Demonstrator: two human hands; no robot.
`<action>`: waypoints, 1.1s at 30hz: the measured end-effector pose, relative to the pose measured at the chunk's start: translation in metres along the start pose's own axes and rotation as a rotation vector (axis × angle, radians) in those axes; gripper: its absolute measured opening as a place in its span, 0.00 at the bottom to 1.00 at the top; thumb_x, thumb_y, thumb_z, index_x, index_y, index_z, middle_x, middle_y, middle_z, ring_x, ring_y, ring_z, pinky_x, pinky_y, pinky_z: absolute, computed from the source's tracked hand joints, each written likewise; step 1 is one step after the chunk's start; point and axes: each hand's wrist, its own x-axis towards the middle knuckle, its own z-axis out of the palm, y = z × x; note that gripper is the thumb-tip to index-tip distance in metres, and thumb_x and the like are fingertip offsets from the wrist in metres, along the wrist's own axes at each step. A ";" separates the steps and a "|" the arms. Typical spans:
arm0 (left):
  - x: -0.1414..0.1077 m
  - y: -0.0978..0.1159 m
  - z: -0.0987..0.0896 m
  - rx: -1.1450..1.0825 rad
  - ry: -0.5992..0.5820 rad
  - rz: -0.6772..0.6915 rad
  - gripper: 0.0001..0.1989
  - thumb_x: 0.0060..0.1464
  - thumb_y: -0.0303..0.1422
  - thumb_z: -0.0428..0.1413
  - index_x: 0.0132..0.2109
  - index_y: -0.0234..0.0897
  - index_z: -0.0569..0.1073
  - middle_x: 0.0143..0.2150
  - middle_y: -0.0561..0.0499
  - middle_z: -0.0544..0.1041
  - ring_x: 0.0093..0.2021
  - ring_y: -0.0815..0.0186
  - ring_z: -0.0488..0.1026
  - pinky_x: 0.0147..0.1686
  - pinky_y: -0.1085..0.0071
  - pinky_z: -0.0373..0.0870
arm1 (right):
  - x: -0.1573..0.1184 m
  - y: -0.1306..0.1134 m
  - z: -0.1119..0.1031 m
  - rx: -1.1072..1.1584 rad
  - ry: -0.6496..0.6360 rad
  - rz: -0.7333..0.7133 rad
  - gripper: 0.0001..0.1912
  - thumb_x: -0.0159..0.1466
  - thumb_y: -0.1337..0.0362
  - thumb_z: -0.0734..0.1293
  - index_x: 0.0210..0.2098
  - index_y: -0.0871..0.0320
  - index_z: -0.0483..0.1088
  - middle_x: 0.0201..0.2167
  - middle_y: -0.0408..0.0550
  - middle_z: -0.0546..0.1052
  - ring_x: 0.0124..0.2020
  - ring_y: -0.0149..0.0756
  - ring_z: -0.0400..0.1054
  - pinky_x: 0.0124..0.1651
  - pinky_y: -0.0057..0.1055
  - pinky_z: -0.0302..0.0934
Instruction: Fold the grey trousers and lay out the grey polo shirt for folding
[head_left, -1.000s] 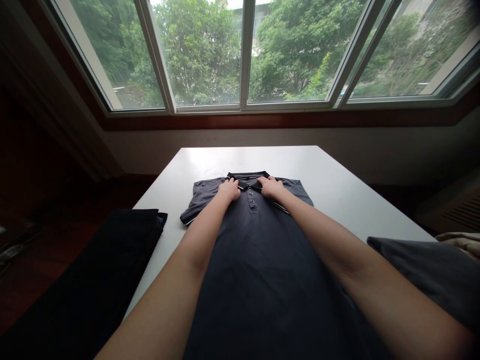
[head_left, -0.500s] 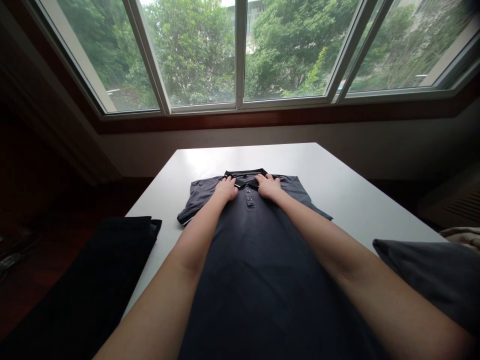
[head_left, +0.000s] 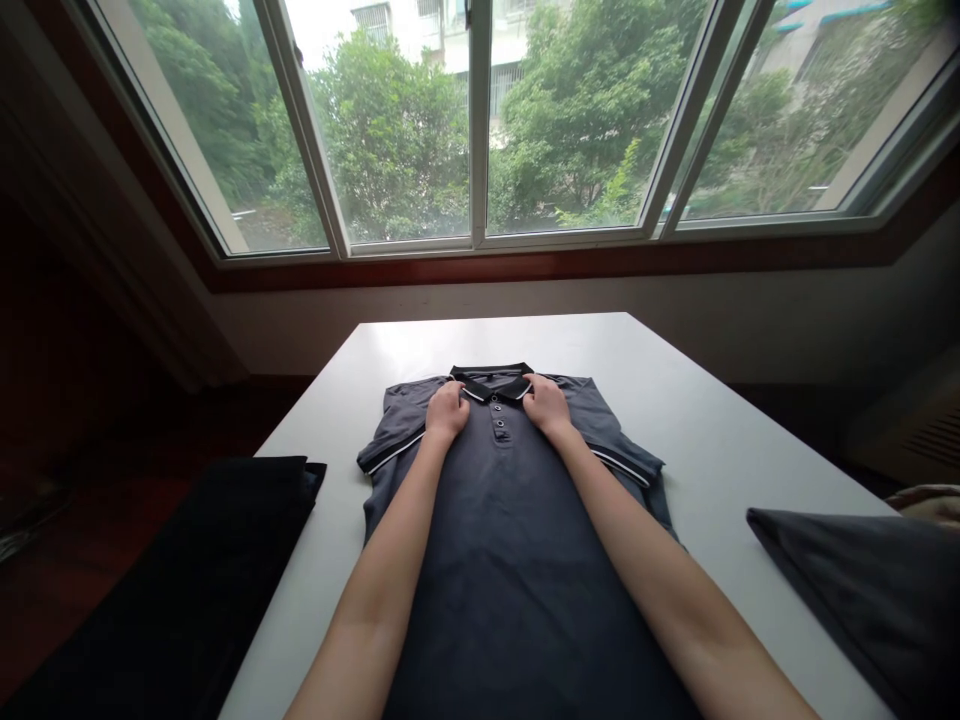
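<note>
A dark grey polo shirt (head_left: 517, 540) lies front side up, its black collar (head_left: 491, 372) with white edging toward the far end. A short row of buttons runs down from the neck. At the collar's left side my left hand (head_left: 448, 408) is closed, its curled fingers on the fabric near the collar edge. My right hand (head_left: 546, 404) pinches the collar's right side in the same way. Both sleeves lie spread outward, with white-striped cuffs. The shirt's lower part runs out of view toward me.
The white table (head_left: 315, 400) carries the shirt. Folded black clothing (head_left: 172, 570) lies over its left edge, and a folded dark grey garment (head_left: 862, 590) at the right. Beyond the table is a wall with a wide window (head_left: 480, 245).
The view has tilted up slightly. My fingers, earlier spread on the collar flaps, are now curled at its sides. The collar points lie visible and the sleeve cuffs show more.
</note>
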 end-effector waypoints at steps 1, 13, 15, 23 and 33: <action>0.000 -0.001 -0.001 -0.016 0.009 -0.001 0.20 0.57 0.26 0.47 0.55 0.38 0.70 0.57 0.48 0.74 0.56 0.62 0.70 0.59 0.68 0.64 | 0.000 0.003 0.000 0.037 0.017 0.012 0.25 0.60 0.71 0.56 0.56 0.61 0.67 0.56 0.54 0.72 0.57 0.43 0.64 0.59 0.36 0.57; -0.010 -0.009 -0.001 -0.232 0.019 0.093 0.14 0.53 0.22 0.50 0.43 0.38 0.76 0.48 0.47 0.77 0.52 0.60 0.72 0.57 0.64 0.66 | 0.007 0.025 0.008 0.356 0.084 0.045 0.18 0.57 0.71 0.59 0.44 0.58 0.73 0.43 0.49 0.79 0.45 0.38 0.72 0.50 0.32 0.64; -0.011 -0.010 -0.001 -0.274 0.015 0.115 0.14 0.53 0.21 0.50 0.42 0.38 0.76 0.48 0.47 0.77 0.52 0.60 0.72 0.57 0.64 0.66 | 0.009 0.028 0.010 0.407 0.092 0.055 0.17 0.57 0.71 0.59 0.42 0.59 0.74 0.42 0.49 0.79 0.43 0.37 0.73 0.49 0.31 0.65; -0.013 -0.053 -0.038 -0.765 -0.167 0.055 0.20 0.49 0.31 0.61 0.51 0.38 0.72 0.54 0.45 0.76 0.55 0.59 0.72 0.54 0.64 0.68 | 0.013 0.035 0.015 0.548 0.098 0.047 0.16 0.55 0.70 0.60 0.39 0.59 0.75 0.40 0.49 0.79 0.42 0.37 0.73 0.47 0.32 0.65; -0.023 -0.064 -0.085 -0.090 -0.267 0.016 0.24 0.41 0.27 0.60 0.48 0.45 0.75 0.53 0.49 0.71 0.59 0.53 0.63 0.59 0.57 0.59 | 0.012 0.034 0.013 0.594 0.082 0.034 0.15 0.54 0.69 0.60 0.37 0.60 0.75 0.38 0.51 0.79 0.40 0.38 0.73 0.46 0.34 0.65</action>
